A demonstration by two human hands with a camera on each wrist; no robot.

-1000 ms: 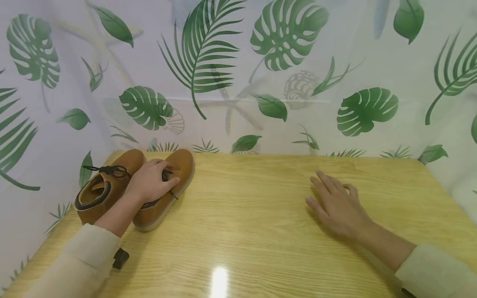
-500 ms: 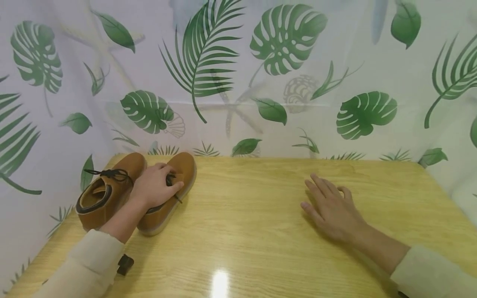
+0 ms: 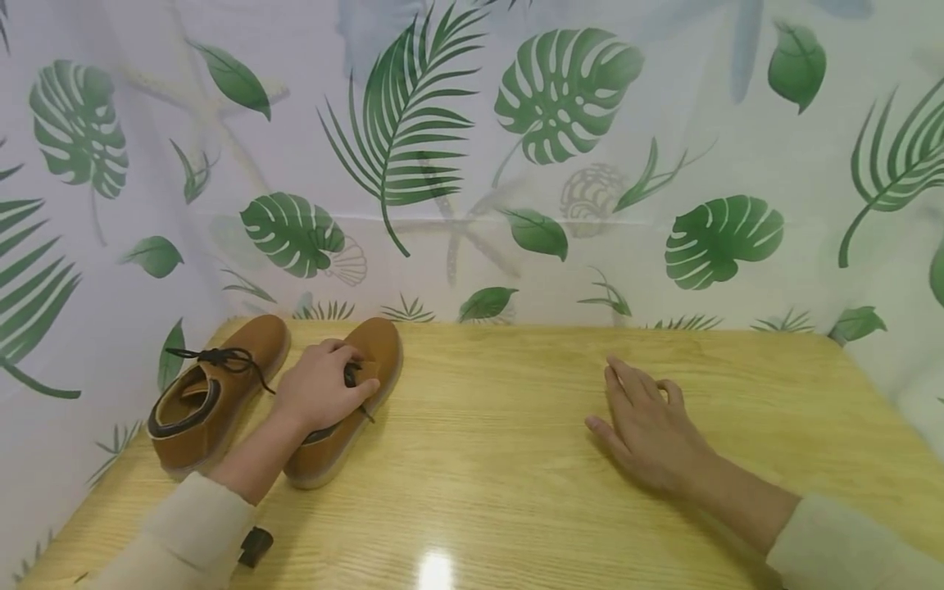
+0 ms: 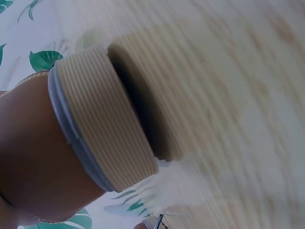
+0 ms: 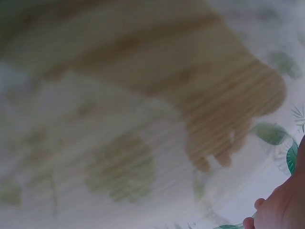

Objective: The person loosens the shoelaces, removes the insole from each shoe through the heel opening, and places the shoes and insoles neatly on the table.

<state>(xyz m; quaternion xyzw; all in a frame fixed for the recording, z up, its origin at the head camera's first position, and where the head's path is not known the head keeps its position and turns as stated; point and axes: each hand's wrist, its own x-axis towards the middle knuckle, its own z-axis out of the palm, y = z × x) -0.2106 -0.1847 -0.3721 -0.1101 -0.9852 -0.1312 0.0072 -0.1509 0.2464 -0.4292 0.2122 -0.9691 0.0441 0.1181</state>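
My left hand [image 3: 324,385] grips the right-hand tan shoe [image 3: 383,340] across its laced middle, thumb on the near side and fingers over the far side. A loose black lace end hangs beside the thumb. In the left wrist view the shoe's ribbed pale sole [image 4: 109,119] shows close up, with a dark shadow next to it on the wood. The matching shoe [image 3: 251,344] sits to the left, its black laces tied in a bow. My right hand [image 3: 649,434] is held palm down over the table's right half, fingers extended, with nothing in it; part of it shows in the right wrist view.
The light wood table [image 3: 501,459] ends at the back against a white cloth [image 3: 457,246] printed with green leaves, which also rises along both sides. A small black object [image 3: 256,546] shows by my left cuff.
The gripped shoe has shifted right with my left hand, widening the gap to the other shoe. My right hand has drifted slightly left. The whole view has tilted up a little.
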